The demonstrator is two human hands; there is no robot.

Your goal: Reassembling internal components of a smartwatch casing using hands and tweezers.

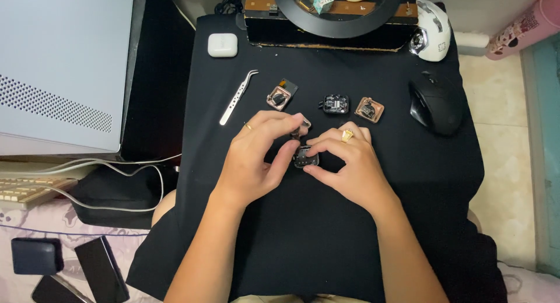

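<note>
Fingers (290,154) around small dark casing (305,157) (black)

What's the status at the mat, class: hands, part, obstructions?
Left hand and right hand both pinch small dark module. Tweezers lie apart, upper left. Nothing blocking.

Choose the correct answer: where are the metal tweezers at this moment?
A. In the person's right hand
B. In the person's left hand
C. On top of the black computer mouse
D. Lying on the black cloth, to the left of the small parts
D. The tweezers lie untouched on the black cloth, left of the copper-coloured part, while the left hand and right hand together hold a small dark component.
</note>
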